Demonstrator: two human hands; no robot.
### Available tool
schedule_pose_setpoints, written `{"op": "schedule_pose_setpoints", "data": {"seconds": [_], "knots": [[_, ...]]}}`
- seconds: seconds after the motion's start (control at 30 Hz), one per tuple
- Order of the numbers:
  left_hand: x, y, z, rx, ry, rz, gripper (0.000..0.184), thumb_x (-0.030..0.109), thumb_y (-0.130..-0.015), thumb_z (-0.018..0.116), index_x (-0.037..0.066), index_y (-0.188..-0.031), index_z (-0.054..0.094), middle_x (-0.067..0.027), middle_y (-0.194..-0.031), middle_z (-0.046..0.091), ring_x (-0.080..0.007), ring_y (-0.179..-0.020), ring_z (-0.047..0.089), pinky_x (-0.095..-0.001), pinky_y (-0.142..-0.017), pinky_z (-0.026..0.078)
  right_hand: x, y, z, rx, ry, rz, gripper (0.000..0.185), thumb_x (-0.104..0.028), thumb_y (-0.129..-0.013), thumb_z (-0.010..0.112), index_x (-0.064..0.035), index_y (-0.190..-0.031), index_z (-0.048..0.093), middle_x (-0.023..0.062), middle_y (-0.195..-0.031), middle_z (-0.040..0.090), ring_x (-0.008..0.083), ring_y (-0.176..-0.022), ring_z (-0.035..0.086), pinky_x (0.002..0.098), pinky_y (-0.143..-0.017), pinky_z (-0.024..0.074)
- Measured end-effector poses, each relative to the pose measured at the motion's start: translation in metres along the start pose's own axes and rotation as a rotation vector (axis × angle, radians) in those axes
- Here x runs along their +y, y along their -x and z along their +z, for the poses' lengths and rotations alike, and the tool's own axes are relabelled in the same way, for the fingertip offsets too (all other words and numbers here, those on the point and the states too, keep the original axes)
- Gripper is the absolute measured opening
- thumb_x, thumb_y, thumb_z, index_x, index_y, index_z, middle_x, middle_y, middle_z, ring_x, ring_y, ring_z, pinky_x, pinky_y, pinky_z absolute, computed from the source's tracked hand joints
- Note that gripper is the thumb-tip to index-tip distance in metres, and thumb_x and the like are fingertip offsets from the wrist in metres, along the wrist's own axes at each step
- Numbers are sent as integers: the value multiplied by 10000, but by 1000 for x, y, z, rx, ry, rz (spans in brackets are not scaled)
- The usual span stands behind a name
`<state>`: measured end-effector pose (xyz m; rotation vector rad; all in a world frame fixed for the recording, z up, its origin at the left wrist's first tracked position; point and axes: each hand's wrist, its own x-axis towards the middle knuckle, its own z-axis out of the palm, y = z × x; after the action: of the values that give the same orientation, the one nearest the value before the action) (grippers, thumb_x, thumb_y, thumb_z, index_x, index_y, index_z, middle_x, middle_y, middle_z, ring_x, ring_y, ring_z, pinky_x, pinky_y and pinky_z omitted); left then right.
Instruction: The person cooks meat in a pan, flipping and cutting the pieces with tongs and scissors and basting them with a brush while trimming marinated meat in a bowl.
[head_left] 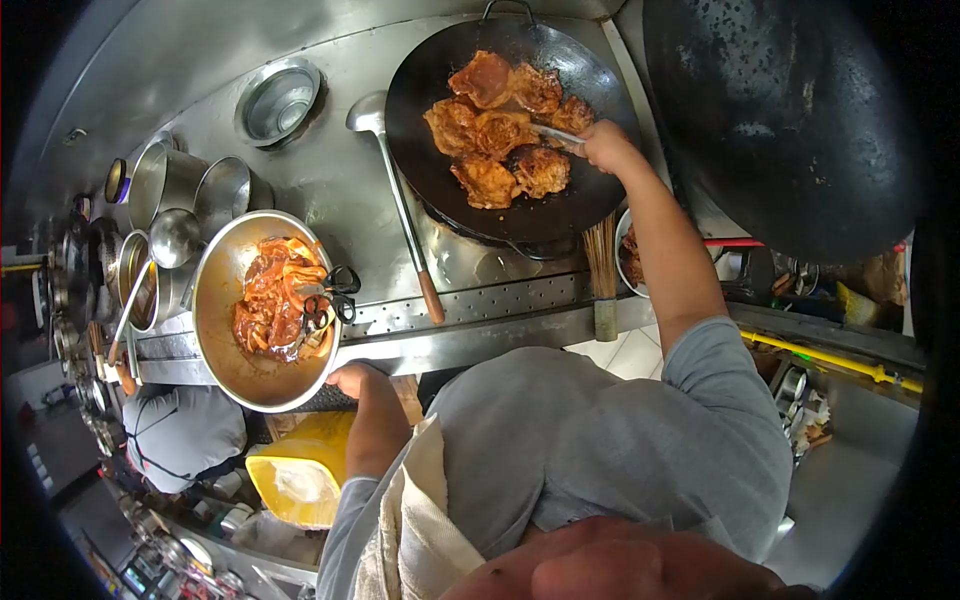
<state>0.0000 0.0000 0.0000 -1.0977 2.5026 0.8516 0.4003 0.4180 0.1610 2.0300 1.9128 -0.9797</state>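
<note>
Holding a thin metal utensil [556, 133] in the right hand [607, 147], with fingers closed around it, tip in among the browned meat pieces [497, 133] in a big black wok [415, 180]. Looking pretty charred on a few of those, lol.

Over on the other side, reaching with the left hand [352, 378] to the rim of a wide metal bowl [222, 345], right at the counter [350, 240] edge. Can't tell how tight the grip is there, with the fingers partly hidden. In that bowl: saucy, reddish raw-looking meat [272, 300], plus black-handled scissors [325, 298] leaning at the side.

Between bowl and wok, a long ladle [402, 205] with a wooden handle end. Farther back, a small metal basin [281, 101]. Just below the wok, near the right forearm, a bristly whisk brush [602, 265].
</note>
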Motion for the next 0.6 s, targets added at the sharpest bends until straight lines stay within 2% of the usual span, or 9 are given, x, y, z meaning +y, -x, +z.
{"op": "schedule_pose_setpoints", "data": {"seconds": [0.07,0.1,0.17,0.3,0.4,0.47,0.5,0.57,0.6], "knots": [[4,9,-6,12,27,-13,850,545,-1014,165,-134,-1050,675,-319,-1134,651,-449,-1112,620,-520,-1009,468,4,2,1,120,18,-96,374,-324,-816,767,-99,-1113,736,200,-915,719,302,-826,699,457,-744,502],[-31,15,-10,5,-32,-50,850,545,-1014,165,-134,-1050,675,-319,-1134,651,-449,-1112,620,-520,-1009,468,21,18,-8,95,68,-53,374,-324,-816,767,-99,-1113,736,200,-915,719,302,-826,699,457,-744,502],[-26,1,1,36,-19,-51,851,547,-1014,166,-132,-1042,678,-320,-1133,651,-453,-1110,619,-517,-1006,472,9,19,-11,186,284,-114,308,-288,-873,693,-46,-1062,720,189,-1115,693,352,-1001,672,454,-858,519],[-11,5,1,67,0,-38,852,552,-1013,171,-129,-1037,683,-317,-1138,651,-452,-1113,618,-514,-1003,476,1,26,-2,264,292,-92,291,-310,-896,680,-83,-1074,721,178,-992,707,389,-932,659,481,-818,492],[-2,10,-2,48,52,-56,853,554,-1013,174,-127,-1031,686,-315,-1129,656,-451,-1108,621,-514,-998,479,-3,44,-8,290,207,-69,339,-321,-908,664,-76,-1141,680,189,-1034,697,401,-980,656,475,-850,488],[0,8,-1,72,39,-23,844,546,-1016,176,-125,-1026,688,-314,-1112,661,-454,-1096,627,-517,-990,484,2,60,-15,320,42,-94,417,-355,-930,636,-43,-1208,648,195,-1136,686,367,-1039,660,443,-889,499],[-3,2,0,77,39,-24,844,546,-1016,176,-125,-1026,688,-314,-1112,661,-454,-1096,627,-517,-990,484,11,62,-15,315,41,-97,417,-355,-930,636,-43,-1208,648,195,-1136,686,367,-1039,660,443,-889,499],[-7,-10,7,72,12,-9,833,534,-1018,176,-124,-1031,687,-313,-1101,666,-453,-1088,631,-514,-987,486,29,67,-17,268,-334,-131,498,-400,-932,633,1,-1227,627,186,-1056,696,314,-1018,671,425,-862,492],[-7,-13,9,73,20,-14,825,527,-1019,177,-120,-1033,688,-309,-1098,669,-451,-1084,634,-511,-985,488,22,81,-24,177,-442,-2,557,-427,-930,630,42,-1230,618,178,-1008,696,282,-996,669,406,-847,483]]}}
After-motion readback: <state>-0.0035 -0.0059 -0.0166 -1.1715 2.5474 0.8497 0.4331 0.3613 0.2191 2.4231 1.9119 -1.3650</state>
